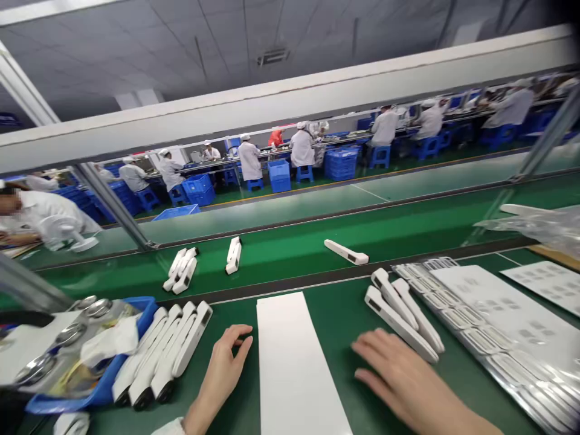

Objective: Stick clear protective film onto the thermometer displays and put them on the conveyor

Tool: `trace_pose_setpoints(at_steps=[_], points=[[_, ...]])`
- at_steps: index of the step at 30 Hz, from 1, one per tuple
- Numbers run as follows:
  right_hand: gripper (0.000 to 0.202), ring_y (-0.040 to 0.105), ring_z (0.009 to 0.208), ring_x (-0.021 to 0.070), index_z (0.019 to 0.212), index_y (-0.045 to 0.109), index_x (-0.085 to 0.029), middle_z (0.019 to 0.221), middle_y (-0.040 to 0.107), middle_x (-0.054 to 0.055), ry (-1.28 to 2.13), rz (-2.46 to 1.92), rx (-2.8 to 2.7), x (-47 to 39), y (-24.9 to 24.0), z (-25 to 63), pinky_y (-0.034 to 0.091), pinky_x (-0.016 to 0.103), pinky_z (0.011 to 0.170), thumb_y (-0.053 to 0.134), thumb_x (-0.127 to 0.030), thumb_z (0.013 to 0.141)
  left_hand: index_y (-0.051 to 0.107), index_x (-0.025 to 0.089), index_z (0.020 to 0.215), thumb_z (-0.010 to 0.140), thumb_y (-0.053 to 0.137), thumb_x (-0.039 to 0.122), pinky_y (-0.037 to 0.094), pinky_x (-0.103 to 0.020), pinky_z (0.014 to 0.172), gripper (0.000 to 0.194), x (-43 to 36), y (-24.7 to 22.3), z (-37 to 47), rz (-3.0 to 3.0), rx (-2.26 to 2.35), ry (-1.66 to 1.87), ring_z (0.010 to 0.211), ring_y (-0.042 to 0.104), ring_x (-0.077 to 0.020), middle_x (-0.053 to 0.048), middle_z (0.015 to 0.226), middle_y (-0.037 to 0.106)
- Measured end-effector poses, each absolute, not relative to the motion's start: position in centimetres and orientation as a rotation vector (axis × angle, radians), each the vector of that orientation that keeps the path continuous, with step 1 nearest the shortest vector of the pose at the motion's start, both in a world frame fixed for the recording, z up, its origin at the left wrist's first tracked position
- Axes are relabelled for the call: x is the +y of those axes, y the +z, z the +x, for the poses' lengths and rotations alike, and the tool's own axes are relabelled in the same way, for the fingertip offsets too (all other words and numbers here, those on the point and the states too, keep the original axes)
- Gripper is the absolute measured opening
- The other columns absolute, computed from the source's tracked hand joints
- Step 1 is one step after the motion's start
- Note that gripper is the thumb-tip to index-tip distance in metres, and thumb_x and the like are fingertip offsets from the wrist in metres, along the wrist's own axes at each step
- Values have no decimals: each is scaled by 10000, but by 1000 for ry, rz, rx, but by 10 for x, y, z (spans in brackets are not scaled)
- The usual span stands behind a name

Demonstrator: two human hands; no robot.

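A long white board (296,362) lies in the middle of the green bench, between my hands. My left hand (226,359) hovers at its left edge, thumb and fingers apart, holding nothing. To the right of the board, my right hand (399,371) is slightly blurred, with fingers stretched out and nothing in them. Just beyond it three white elongated handheld devices (403,317) lie in a loose pile. Left of my left hand, several similar white devices (165,350) are lined up side by side, some showing black round ends.
A blue tray (106,389) with bottles and a cloth stands at left. At right lie sheets of frame-shaped parts (471,326) and a plastic bag (544,226). More devices (347,252) rest on the green conveyor belt (285,248) ahead. A metal post (111,205) rises beyond; co-workers sit behind.
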State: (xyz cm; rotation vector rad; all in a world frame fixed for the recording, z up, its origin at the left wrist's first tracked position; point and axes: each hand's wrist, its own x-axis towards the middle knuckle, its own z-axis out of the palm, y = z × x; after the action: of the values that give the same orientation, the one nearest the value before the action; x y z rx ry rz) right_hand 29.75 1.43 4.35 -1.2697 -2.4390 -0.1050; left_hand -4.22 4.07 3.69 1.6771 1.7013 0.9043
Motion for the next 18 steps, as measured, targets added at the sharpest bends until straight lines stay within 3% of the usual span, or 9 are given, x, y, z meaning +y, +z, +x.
trace_pose_setpoints(at_steps=[4, 8, 11, 14, 16, 18], points=[[313, 650, 946, 297, 1133, 604, -247, 1095, 691, 100, -56, -807, -2723, -15, 29, 234, 538, 372, 737, 607, -406, 863, 677, 238, 997, 854, 510, 441, 525, -361, 831, 300, 7, 20, -51, 1667, 1734, 989, 925, 628, -235, -89, 1044, 674], [302, 653, 952, 324, 1059, 636, -151, 1107, 678, 166, -285, -882, -2822, -32, -4, 207, 563, 371, 727, 683, -239, 774, 653, 255, 1112, 898, 450, 391, 433, -410, 1007, 325, -22, 15, -47, 1705, 1633, 908, 1152, 541, -247, -102, 1179, 613], [347, 620, 1047, 335, 1101, 606, -137, 1189, 636, 176, -295, -896, -2884, -39, -5, 210, 566, 389, 762, 579, -69, 762, 602, 314, 1221, 911, 429, 345, 351, -453, 1074, 356, -43, 18, -45, 1789, 1545, 783, 1278, 431, -260, -65, 1301, 570], [461, 669, 910, 262, 1084, 590, -194, 1113, 670, 97, -77, -1020, -2818, -46, 20, 213, 562, 344, 684, 401, 49, 742, 524, 361, 1311, 922, 408, 343, 329, -475, 1080, 406, -54, 21, -47, 1833, 1457, 728, 1325, 370, -278, -30, 1387, 515], [429, 673, 741, 221, 960, 611, -206, 943, 696, 64, 34, -1197, -2663, -48, 43, 217, 538, 311, 592, 337, 56, 758, 503, 365, 1330, 928, 390, 360, 342, -477, 1065, 417, -57, 23, -48, 1832, 1442, 735, 1321, 374, -286, -31, 1390, 513], [371, 677, 751, 219, 969, 625, -199, 911, 700, 76, 20, -1256, -2438, -50, 63, 235, 540, 313, 618, 332, -11, 840, 525, 356, 1311, 929, 386, 368, 349, -479, 1058, 407, -57, 24, -50, 1854, 1431, 757, 1310, 388, -286, -32, 1368, 535]])
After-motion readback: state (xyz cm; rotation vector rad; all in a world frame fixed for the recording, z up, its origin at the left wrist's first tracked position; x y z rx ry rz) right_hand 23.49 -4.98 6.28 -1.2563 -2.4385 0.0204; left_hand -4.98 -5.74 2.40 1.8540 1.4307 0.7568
